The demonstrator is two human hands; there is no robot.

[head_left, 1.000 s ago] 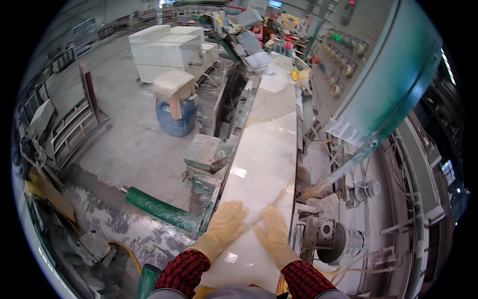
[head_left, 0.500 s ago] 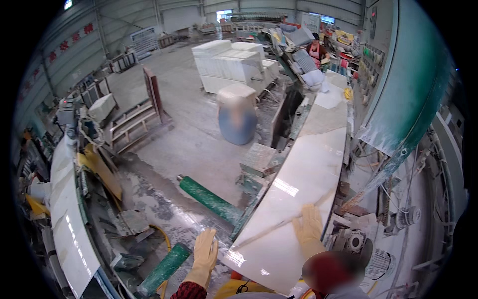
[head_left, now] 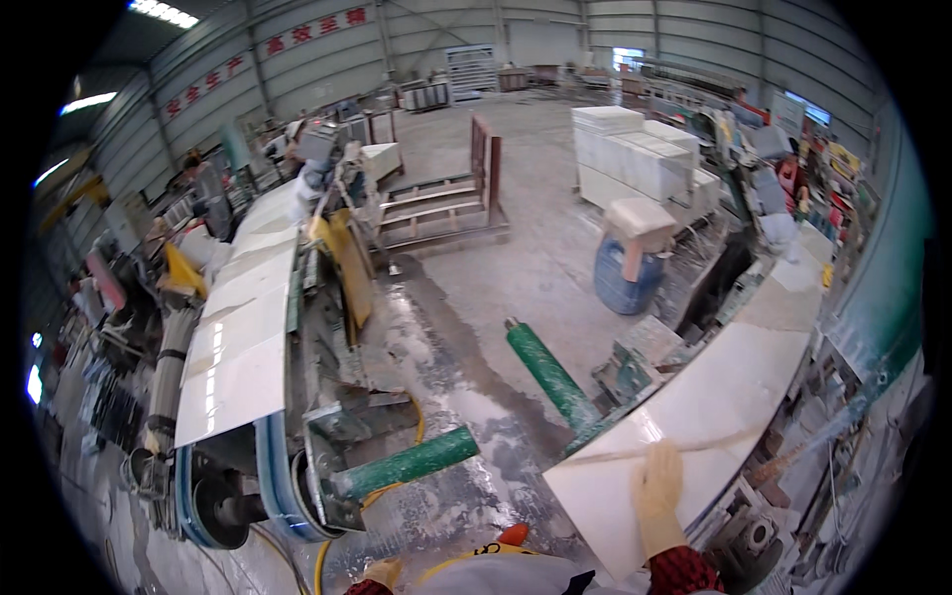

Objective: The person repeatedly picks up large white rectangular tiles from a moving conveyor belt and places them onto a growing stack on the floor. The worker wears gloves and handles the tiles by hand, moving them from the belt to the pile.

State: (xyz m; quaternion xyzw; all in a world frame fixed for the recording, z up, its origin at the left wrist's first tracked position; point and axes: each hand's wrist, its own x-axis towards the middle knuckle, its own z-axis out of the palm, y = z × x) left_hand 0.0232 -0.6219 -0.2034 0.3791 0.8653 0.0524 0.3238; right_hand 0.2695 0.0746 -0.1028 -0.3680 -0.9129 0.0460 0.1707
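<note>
Hall wall (head_left: 436, 35): grey and ribbed, with red characters high on the left.
Floor (head_left: 540, 268): pale and dusty, turning dark and wet-looking in a streak toward the lower middle.
White slab (head_left: 739, 392): lying flat along the right-hand side, glossy, crossed by a brownish line (head_left: 716, 443) near its close end.
Right hand (head_left: 662, 486): gloved in pale yellow, laid on the slab with fingers stretched straight and close together — touching only, clamped on nothing. Reaching the brownish line at the fingertips, below it at the palm.
Sleeve (head_left: 684, 572): red-and-black checked, just behind the right glove.
Left hand (head_left: 382, 571): gloved alike, low at the bottom edge and mostly cut off, well apart from the slab — impossible to tell whether curled or spread, or holding anything. Near a yellow hose (head_left: 319, 570).
Green rollers (head_left: 407, 463): two, jutting out between the left-hand and right-hand machines.
Left-hand slabs (head_left: 233, 367): pale, in a row above blue belts (head_left: 283, 476).
Blue barrel (head_left: 628, 278): standing beyond the rollers, topped with a pale pad (head_left: 640, 220).
Stacked blocks (head_left: 635, 159): white, behind the barrel.
Co-worker (head_left: 791, 183): far off at upper right, beside the machinery.
</note>
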